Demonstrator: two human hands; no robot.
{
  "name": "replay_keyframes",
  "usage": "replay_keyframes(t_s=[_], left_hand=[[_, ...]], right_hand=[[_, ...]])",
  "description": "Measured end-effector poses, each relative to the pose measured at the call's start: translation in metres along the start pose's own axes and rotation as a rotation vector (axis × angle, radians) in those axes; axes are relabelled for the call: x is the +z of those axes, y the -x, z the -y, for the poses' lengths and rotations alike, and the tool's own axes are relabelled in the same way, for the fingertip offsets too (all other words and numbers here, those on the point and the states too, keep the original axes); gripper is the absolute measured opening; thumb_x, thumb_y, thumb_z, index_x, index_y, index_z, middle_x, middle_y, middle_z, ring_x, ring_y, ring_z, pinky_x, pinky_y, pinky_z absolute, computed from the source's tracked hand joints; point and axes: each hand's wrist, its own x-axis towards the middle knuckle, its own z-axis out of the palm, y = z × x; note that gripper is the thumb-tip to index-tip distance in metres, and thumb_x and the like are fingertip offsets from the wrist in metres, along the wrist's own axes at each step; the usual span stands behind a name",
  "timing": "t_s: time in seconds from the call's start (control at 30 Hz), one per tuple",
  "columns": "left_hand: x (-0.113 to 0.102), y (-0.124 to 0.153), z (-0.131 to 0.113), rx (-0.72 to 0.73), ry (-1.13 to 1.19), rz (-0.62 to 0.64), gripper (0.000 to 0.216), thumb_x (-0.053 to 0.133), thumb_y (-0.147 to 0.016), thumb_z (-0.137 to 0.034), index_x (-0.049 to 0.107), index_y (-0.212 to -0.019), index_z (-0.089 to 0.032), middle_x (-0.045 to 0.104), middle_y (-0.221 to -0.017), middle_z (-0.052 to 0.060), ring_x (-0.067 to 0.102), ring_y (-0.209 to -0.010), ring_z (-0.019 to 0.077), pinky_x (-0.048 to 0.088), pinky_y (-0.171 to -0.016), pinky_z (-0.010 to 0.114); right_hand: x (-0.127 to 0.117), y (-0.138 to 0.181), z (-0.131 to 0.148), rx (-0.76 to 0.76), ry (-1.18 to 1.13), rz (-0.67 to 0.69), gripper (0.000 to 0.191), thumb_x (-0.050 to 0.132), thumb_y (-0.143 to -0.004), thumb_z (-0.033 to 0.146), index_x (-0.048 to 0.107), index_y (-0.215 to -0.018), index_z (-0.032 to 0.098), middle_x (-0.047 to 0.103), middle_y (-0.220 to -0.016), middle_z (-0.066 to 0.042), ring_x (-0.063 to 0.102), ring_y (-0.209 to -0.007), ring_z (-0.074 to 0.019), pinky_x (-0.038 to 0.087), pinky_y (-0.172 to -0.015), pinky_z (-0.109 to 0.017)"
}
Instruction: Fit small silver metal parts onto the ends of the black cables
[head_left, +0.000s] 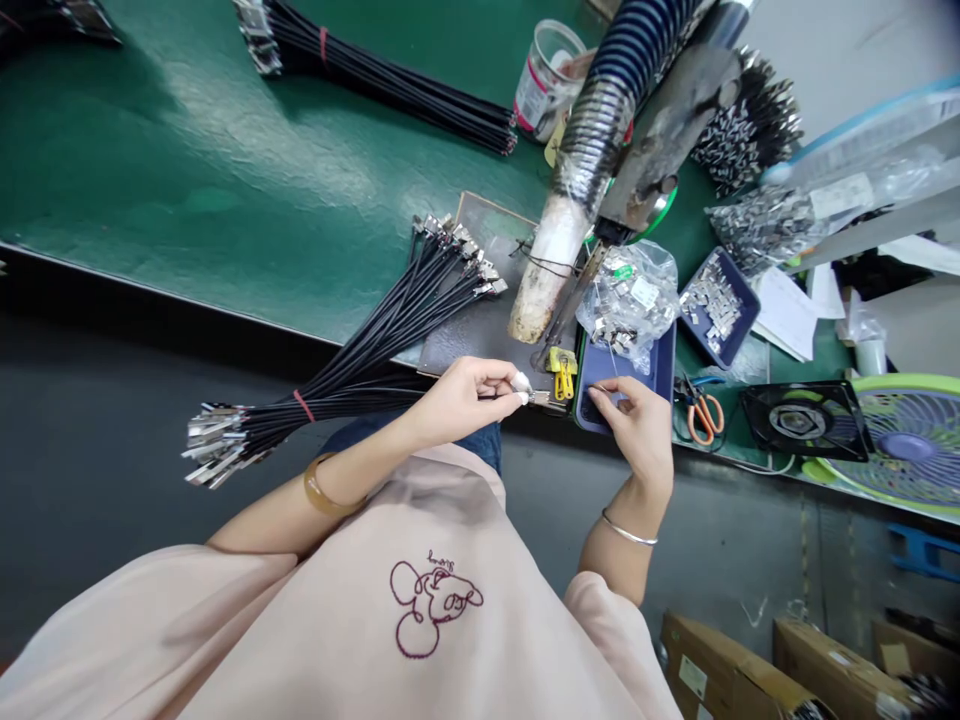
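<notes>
My left hand (476, 398) is closed in a pinch on a cable connector (538, 397), a small metal end that points right, with white coverings on two fingertips. My right hand (634, 420) pinches a thin wire (602, 388) over the edge of a blue tray (661, 358). Left of my left hand lies a bundle of black cables (360, 350), tied with a red band and fanned out at its far end, with metal connectors on both ends. A yellow clip (563, 378) sits between my hands at the bench edge.
A metal arm (652, 150) and a ribbed hose (592, 150) with a white nozzle slant down above the work spot. A bag of metal parts (630, 300) lies in the tray. Orange-handled pliers (703, 415), a parts bin (720, 305) and a black fan (806, 422) stand right; another cable bundle (397, 85) lies behind.
</notes>
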Motion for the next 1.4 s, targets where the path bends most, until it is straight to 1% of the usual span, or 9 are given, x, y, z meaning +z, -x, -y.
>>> replay_keyframes(t_s=[0.13,0.23,0.37,0.47,0.53,0.77,1.17,1.3,1.4], left_hand=[[-0.001,-0.003,0.003,-0.011,0.012,0.024,0.01,0.065,-0.077,-0.021,0.065,-0.076,-0.012,0.056,-0.057,-0.003,0.051,-0.052,0.0067,0.043,-0.054,0.018],[-0.001,-0.004,0.004,-0.01,0.014,0.023,0.01,0.065,-0.077,-0.021,0.065,-0.077,-0.011,0.056,-0.057,-0.003,0.05,-0.052,0.0067,0.043,-0.055,0.018],[0.0,-0.003,0.005,-0.011,-0.006,-0.001,0.008,0.064,-0.076,-0.02,0.065,-0.077,-0.012,0.054,-0.056,-0.004,0.048,-0.051,0.0065,0.041,-0.054,0.018],[0.002,-0.002,0.006,0.003,-0.055,-0.042,0.009,0.063,-0.076,-0.019,0.062,-0.071,-0.012,0.054,-0.057,-0.004,0.046,-0.051,0.0062,0.038,-0.053,0.018],[0.004,-0.001,0.007,0.032,-0.125,-0.092,0.012,0.062,-0.077,-0.019,0.059,-0.067,-0.013,0.053,-0.058,-0.004,0.045,-0.053,0.0064,0.037,-0.054,0.018],[0.009,0.003,0.009,0.108,-0.34,-0.178,0.012,0.061,-0.078,-0.017,0.056,-0.068,-0.014,0.047,-0.059,-0.005,0.04,-0.055,0.0063,0.032,-0.052,0.017],[0.009,0.004,0.01,0.14,-0.381,-0.168,0.012,0.061,-0.078,-0.014,0.055,-0.067,-0.014,0.042,-0.058,-0.006,0.037,-0.056,0.0061,0.03,-0.052,0.017],[0.008,0.006,0.007,0.179,-0.393,-0.143,0.012,0.06,-0.079,-0.012,0.056,-0.067,-0.013,0.045,-0.06,-0.006,0.039,-0.057,0.0057,0.032,-0.053,0.017],[0.006,0.007,0.005,0.216,-0.409,-0.131,0.009,0.061,-0.08,-0.013,0.062,-0.071,-0.013,0.051,-0.064,-0.004,0.042,-0.059,0.0063,0.033,-0.053,0.018]], right_hand=[[-0.003,-0.012,-0.01,-0.082,0.078,0.17,0.022,0.064,-0.088,0.04,0.069,-0.085,0.019,0.067,-0.08,0.0,0.04,-0.053,-0.0085,0.034,-0.055,-0.025],[-0.005,-0.012,-0.006,-0.117,0.151,0.173,0.023,0.064,-0.089,0.04,0.064,-0.079,0.019,0.063,-0.073,0.001,0.042,-0.053,-0.009,0.034,-0.057,-0.025],[-0.001,0.0,0.012,-0.01,0.038,-0.128,0.024,0.064,-0.09,0.042,0.062,-0.082,0.02,0.05,-0.058,0.007,0.033,-0.044,-0.008,0.028,-0.049,-0.025],[0.013,0.013,0.034,0.029,-0.287,-0.338,0.023,0.067,-0.087,0.041,0.061,-0.084,0.02,0.065,-0.072,0.001,0.048,-0.048,-0.0082,0.035,-0.047,-0.023],[0.029,0.02,0.049,0.006,-0.456,-0.279,0.021,0.071,-0.085,0.039,0.061,-0.086,0.021,0.069,-0.08,-0.001,0.061,-0.059,-0.011,0.044,-0.052,-0.022],[0.068,0.025,0.065,0.031,-0.529,-0.179,0.015,0.063,-0.09,0.036,0.061,-0.09,0.021,0.064,-0.076,0.001,0.065,-0.066,-0.0117,0.052,-0.06,-0.023],[0.07,0.028,0.067,-0.024,-0.468,-0.134,0.011,0.062,-0.09,0.031,0.064,-0.089,0.021,0.055,-0.064,0.007,0.032,-0.045,-0.0053,0.032,-0.045,-0.021],[0.069,0.028,0.069,-0.053,-0.369,-0.166,0.014,0.065,-0.09,0.034,0.067,-0.09,0.02,0.059,-0.065,0.005,0.043,-0.05,-0.0065,0.04,-0.052,-0.021],[0.066,0.025,0.067,0.02,-0.464,-0.193,0.019,0.064,-0.09,0.037,0.067,-0.099,0.02,0.068,-0.075,0.002,0.059,-0.06,-0.0095,0.048,-0.059,-0.022]])
